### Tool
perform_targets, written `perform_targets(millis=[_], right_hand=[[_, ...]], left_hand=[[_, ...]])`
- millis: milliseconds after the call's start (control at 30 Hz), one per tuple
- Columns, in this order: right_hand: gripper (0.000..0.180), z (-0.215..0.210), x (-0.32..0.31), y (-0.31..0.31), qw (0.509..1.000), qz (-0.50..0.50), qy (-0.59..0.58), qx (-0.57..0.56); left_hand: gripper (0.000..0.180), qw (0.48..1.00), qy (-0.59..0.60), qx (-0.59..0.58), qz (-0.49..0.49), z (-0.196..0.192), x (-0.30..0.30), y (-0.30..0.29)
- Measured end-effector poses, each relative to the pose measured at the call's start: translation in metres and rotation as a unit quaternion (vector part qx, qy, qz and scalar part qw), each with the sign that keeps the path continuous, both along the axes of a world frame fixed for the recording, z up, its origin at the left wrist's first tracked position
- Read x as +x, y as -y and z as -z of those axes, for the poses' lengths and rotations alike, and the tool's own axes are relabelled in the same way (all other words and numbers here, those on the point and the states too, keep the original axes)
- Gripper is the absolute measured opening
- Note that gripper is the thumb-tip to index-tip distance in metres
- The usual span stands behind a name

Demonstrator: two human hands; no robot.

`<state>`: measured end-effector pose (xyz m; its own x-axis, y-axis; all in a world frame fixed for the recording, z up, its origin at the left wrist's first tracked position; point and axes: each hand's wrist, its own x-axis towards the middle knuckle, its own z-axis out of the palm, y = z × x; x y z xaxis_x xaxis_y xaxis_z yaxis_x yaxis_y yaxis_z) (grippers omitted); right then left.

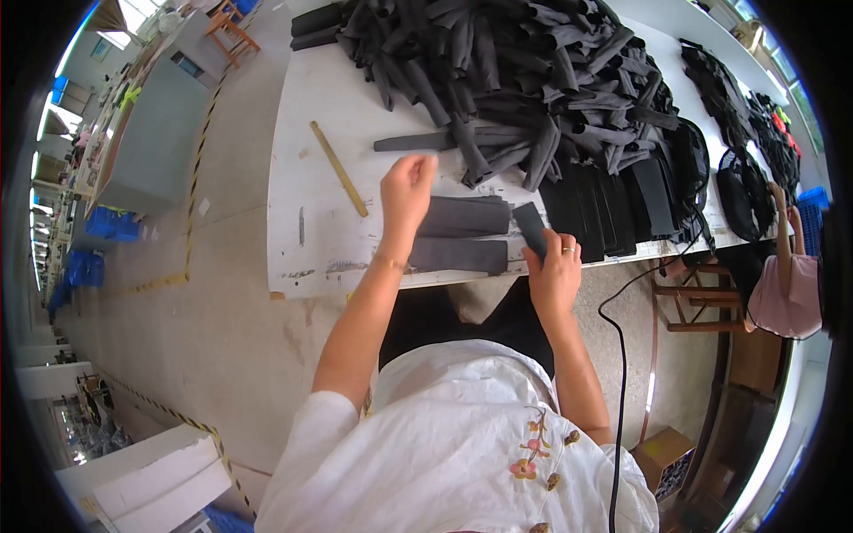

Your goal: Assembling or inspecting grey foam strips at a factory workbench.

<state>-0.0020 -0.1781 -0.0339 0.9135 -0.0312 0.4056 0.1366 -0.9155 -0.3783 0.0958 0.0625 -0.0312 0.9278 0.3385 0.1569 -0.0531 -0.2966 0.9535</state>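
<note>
Dark grey flat fabric pieces lie side by side near the table's front edge, an upper fabric piece (466,216) and a lower fabric piece (462,255). Over their left ends my left hand (407,197) is raised, its fingers curled together; whatever they may hold is hidden. A lone grey fabric tube (410,142) lies just beyond it. My right hand (557,265) is closed on the near end of a short dark grey strip (530,226), beside the right ends of the flat pieces.
A big heap of dark grey fabric tubes (498,67) covers the table's far side. Black flat pieces (586,209) lie to the right, with black mesh items (745,191) beyond. A yellowish ruler (338,169) rests at left. A black cable (619,355) hangs at right, near another person (786,289).
</note>
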Motion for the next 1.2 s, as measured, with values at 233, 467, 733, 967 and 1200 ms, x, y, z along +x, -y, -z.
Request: perform_targets(millis=[233, 467, 733, 967, 1200], right_hand=[[0.028, 0.014, 0.007, 0.001, 0.981, -0.026, -0.127, -0.144], [0.024, 0.002, -0.018, 0.007, 0.986, -0.055, -0.077, -0.136], [0.026, -0.003, -0.019, 0.040, 0.994, -0.044, -0.072, 0.070], [0.044, -0.044, 0.006, 0.011, 0.961, -0.088, -0.003, 0.261], [0.038, -0.054, 0.006, -0.004, 0.951, -0.218, -0.045, 0.215]], left_hand=[[0.041, 0.966, -0.186, 0.156, 0.083, 0.020, 0.080, 0.022], [0.023, 0.933, -0.140, -0.303, 0.136, -0.006, 0.039, 0.016], [0.024, 0.878, -0.121, -0.444, 0.135, -0.015, -0.006, 0.010], [0.024, 0.830, -0.123, -0.525, 0.146, -0.012, -0.017, 0.015], [0.019, 0.780, -0.127, -0.586, 0.176, -0.020, -0.022, 0.009]])
